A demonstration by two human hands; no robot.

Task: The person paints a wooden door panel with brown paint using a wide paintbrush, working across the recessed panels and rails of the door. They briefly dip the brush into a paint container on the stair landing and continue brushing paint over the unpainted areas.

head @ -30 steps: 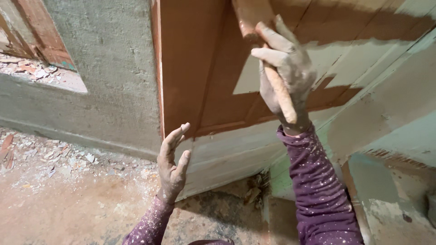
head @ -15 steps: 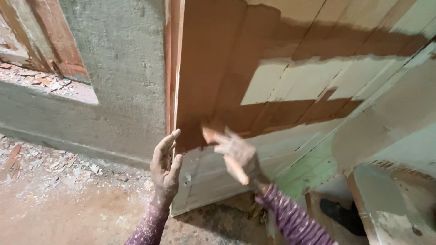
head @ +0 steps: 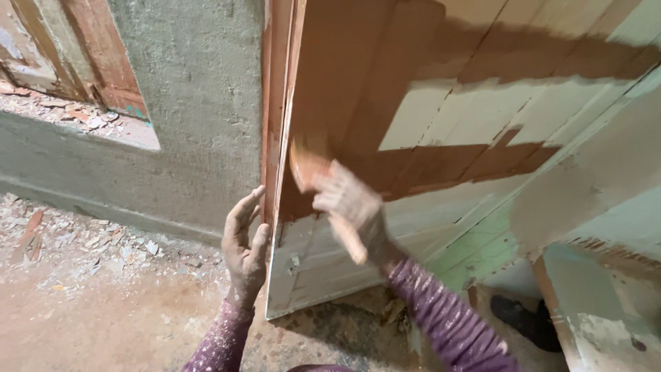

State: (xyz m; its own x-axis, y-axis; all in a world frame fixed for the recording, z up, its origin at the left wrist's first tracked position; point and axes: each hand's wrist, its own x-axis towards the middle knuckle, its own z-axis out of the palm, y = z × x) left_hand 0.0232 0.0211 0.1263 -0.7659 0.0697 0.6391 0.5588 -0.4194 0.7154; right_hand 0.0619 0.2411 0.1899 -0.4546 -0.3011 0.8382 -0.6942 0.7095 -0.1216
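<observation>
A wooden door stands ajar, its upper part coated brown and its lower part still pale green and white. My right hand grips a paintbrush with a wooden handle, bristles pressed to the door near its left edge where brown meets pale. My left hand is flat and open, fingers against the door's edge, steadying it. Both hands and my purple sleeves are speckled with paint.
A rough grey plaster wall stands left of the door, with a window sill covered in paint chips. Debris litters the dirt floor. A dark shoe lies at lower right beside a pale board.
My right hand has swept the brush down from the door's upper part to its lower left, near the edge. My left hand has closed in on the door's edge.
</observation>
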